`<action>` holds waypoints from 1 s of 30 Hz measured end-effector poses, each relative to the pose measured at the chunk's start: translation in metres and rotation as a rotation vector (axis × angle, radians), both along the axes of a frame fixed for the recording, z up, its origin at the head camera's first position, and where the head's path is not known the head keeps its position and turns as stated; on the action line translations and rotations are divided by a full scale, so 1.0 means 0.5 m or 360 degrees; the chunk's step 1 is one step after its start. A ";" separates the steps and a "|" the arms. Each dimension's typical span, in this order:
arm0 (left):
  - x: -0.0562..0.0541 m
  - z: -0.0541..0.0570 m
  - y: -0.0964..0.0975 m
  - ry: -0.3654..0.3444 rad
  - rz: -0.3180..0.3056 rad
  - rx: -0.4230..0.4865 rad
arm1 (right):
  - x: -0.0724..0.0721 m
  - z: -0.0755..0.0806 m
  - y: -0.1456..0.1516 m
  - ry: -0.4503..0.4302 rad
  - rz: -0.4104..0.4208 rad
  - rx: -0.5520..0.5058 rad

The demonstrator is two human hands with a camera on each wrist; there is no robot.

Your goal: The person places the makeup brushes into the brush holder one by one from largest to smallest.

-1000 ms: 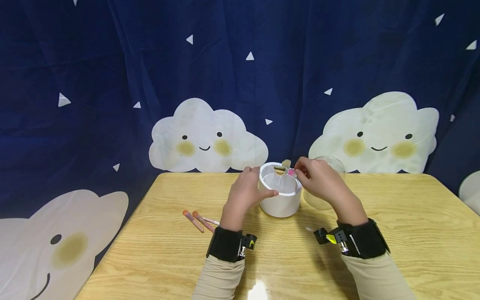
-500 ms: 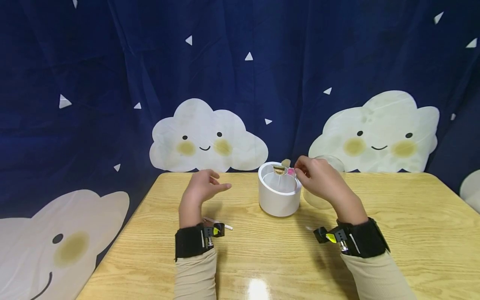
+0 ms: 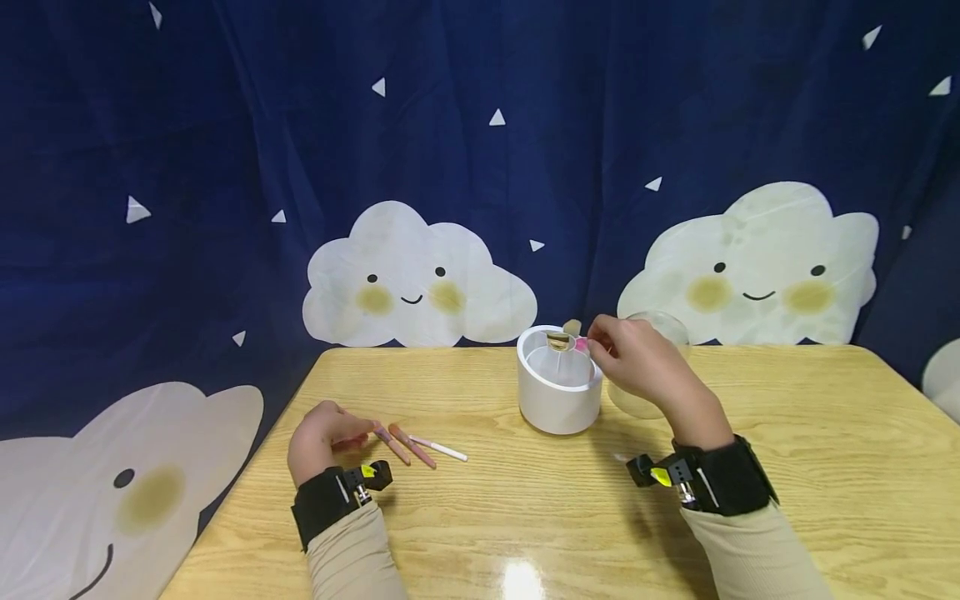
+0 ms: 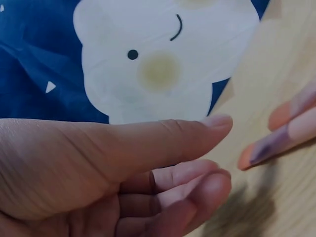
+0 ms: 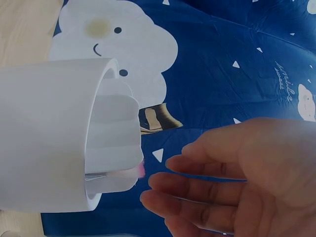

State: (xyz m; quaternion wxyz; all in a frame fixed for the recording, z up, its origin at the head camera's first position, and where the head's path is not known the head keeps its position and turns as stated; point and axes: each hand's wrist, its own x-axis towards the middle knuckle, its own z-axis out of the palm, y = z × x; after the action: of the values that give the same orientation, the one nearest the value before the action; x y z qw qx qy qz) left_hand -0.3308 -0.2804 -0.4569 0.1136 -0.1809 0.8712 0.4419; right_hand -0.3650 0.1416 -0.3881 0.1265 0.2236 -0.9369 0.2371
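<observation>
My left hand (image 3: 326, 435) hovers just left of the brushes on the table, thumb and fingers apart with nothing between them. Two makeup brushes with orange tips lie there, a nearer brush (image 4: 270, 147) and another brush (image 4: 292, 109). A thin white stick (image 3: 442, 450), its far end partly behind a brush, lies to their right. My right hand (image 3: 639, 357), fingers loosely bent and holding nothing, is beside the rim of a white round brush holder (image 3: 558, 408). Inside the holder's clear dividers stand a brown-and-tan bristled brush (image 5: 162, 118) and something pink (image 5: 141, 171).
A clear plastic cover (image 3: 636, 407) stands behind my right hand, to the holder's right. The wooden table (image 3: 525, 508) ends at a dark blue curtain (image 3: 570, 125) printed with clouds and triangles.
My left hand has let go of the holder's rim and moved left and down to the brushes. The right hand has stayed beside the holder.
</observation>
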 end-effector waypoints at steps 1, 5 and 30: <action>-0.002 -0.004 0.001 -0.0013 0.0002 0.0037 | 0.000 0.000 0.000 -0.0003 0.0002 -0.0003; -0.006 -0.014 0.008 -0.0072 0.0004 0.0091 | 0.001 -0.001 0.000 -0.0008 0.0000 -0.0012; -0.128 -0.108 -0.029 -0.0679 -0.1416 0.0777 | 0.006 0.000 -0.001 -0.0036 0.0008 -0.0018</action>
State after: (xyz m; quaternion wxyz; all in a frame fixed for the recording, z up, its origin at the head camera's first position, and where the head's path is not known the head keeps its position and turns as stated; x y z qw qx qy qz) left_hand -0.3946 -0.2949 -0.5109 0.5021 0.1510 0.6935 0.4941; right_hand -0.3622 0.1409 -0.3883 0.1167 0.2225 -0.9364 0.2451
